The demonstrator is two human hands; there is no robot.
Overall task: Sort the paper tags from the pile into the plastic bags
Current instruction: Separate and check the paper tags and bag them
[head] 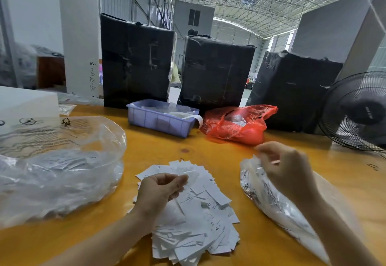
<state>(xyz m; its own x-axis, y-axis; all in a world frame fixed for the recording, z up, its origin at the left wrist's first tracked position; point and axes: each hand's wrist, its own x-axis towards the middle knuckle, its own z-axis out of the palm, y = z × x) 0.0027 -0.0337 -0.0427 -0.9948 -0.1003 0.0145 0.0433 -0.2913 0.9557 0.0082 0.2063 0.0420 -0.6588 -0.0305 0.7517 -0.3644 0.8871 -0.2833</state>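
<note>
Hands (160,188) (286,169) over tag pile (194,209)

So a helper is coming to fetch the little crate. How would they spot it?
Look along the far edge of the yellow table, below the black-wrapped boxes. The lilac plastic crate sits left of the red bag, the only rigid, ribbed container there.

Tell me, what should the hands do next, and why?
Probably the left hand, pinching a tag above the pile, should drop it into a bag; the right hand seems to be at the right bag's mouth.
</note>
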